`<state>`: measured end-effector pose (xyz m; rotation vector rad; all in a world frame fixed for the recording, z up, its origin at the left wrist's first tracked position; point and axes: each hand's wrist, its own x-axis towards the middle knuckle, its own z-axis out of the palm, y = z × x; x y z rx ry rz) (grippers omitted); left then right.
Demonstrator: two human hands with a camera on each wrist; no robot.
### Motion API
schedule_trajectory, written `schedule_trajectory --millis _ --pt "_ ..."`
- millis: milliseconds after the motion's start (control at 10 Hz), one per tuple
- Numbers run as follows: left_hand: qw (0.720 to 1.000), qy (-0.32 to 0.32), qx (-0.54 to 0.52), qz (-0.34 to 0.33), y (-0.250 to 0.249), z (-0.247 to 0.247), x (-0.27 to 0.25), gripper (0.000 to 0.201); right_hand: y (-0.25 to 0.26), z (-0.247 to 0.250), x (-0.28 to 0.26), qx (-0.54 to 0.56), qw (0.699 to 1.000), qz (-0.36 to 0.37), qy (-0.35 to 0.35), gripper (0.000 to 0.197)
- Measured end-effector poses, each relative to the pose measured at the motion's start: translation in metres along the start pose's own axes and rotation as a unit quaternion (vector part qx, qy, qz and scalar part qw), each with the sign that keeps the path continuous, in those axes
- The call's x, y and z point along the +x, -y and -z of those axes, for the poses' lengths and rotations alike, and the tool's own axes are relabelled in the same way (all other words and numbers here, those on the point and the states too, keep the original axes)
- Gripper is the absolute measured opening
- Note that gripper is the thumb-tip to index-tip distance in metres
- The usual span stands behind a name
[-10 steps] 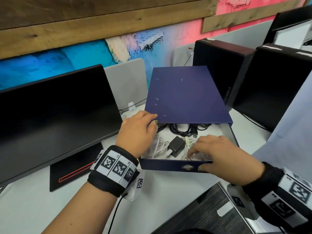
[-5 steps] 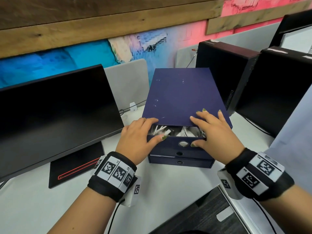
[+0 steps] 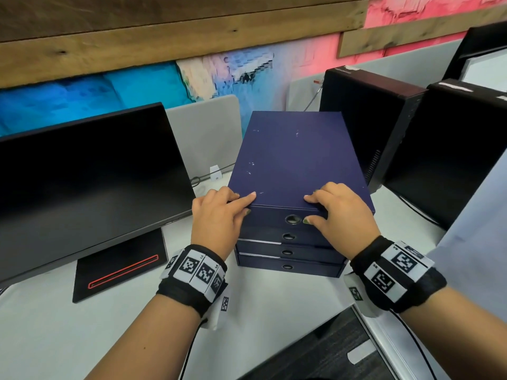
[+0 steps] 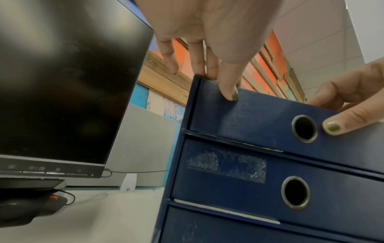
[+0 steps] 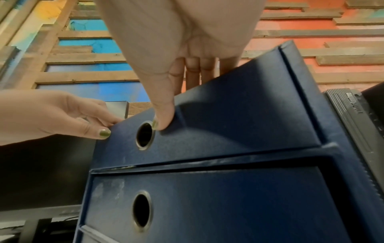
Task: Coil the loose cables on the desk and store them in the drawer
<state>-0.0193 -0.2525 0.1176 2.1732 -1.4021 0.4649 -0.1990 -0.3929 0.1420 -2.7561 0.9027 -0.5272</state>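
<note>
A navy drawer unit [image 3: 296, 160] stands on the white desk [image 3: 82, 338]. Its top drawer [image 3: 274, 219] sits pushed in, nearly flush, so the cables inside are hidden. My left hand [image 3: 241, 204] lies at the unit's front left corner, fingers flat on the lid, thumb [image 4: 230, 88] pressing the drawer front [image 4: 259, 118]. My right hand [image 3: 329, 207] lies at the front right, fingers over the lid edge. Its thumb [image 5: 164, 118] presses the drawer front [image 5: 228, 123] just beside the metal ring hole [image 5: 144, 134]. Neither hand holds anything.
A dark monitor [image 3: 82, 174] on a black base [image 3: 120, 267] stands close on the left. Two black computer towers [image 3: 365, 127] [image 3: 452, 149] flank the unit on the right. Three lower drawers [image 3: 288, 252] are shut. The desk's front edge [image 3: 274, 352] runs diagonally at lower right.
The top drawer, open a second ago with cables and a charger showing, has slid shut. Both hands left the drawer and moved onto the unit's front top edge.
</note>
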Motion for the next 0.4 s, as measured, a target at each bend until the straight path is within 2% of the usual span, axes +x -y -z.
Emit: schedule_trajectory --millis 100,200,300,400 --pt "1.0 0.008 0.0 0.003 -0.001 0.002 0.002 0.032 0.004 0.005 0.001 -0.014 1.0 -0.006 0.027 0.038" --pt "0.998 0.058 -0.01 0.009 0.001 0.01 0.007 0.029 0.013 0.013 0.006 -0.052 0.997 -0.007 0.056 0.038" --pt "0.991 0.123 -0.031 0.037 0.003 0.031 0.012 0.033 0.03 0.02 0.012 -0.119 0.988 -0.013 0.095 0.051" --pt "0.994 0.1 -0.034 0.043 0.01 0.057 0.02 0.04 0.05 0.022 0.026 -0.128 0.979 0.007 0.156 0.065"
